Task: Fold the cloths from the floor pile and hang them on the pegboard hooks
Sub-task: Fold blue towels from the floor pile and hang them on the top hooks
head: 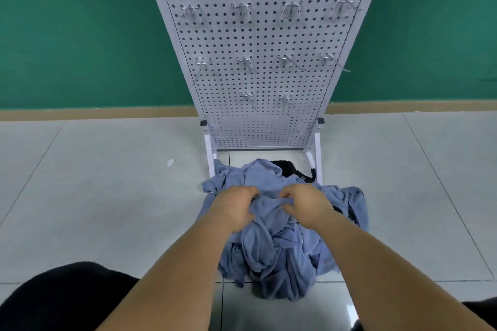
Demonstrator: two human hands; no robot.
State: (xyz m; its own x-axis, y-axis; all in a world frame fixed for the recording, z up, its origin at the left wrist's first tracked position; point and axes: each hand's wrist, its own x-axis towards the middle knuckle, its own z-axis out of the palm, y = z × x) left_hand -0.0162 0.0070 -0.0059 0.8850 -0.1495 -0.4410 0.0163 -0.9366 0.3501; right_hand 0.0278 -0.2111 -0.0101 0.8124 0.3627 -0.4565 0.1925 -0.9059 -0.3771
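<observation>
A crumpled pile of blue-grey cloths (279, 250) lies on the tiled floor in front of the white pegboard stand (263, 121). My left hand (236, 207) and my right hand (304, 204) are both on top of the pile, close together. Each grips a bunched fold of the top blue cloth (269, 204), fingers curled into the fabric. The pegboard carries several bare metal hooks (243, 12) in three rows, none with a cloth on it.
A black cloth (289, 168) peeks out behind the pile near the stand's right foot (317, 166). A green wall (80, 35) with a tan skirting stands behind. A small white scrap (170, 162) lies on the floor left. My dark-clad knee (61, 295) is at bottom left.
</observation>
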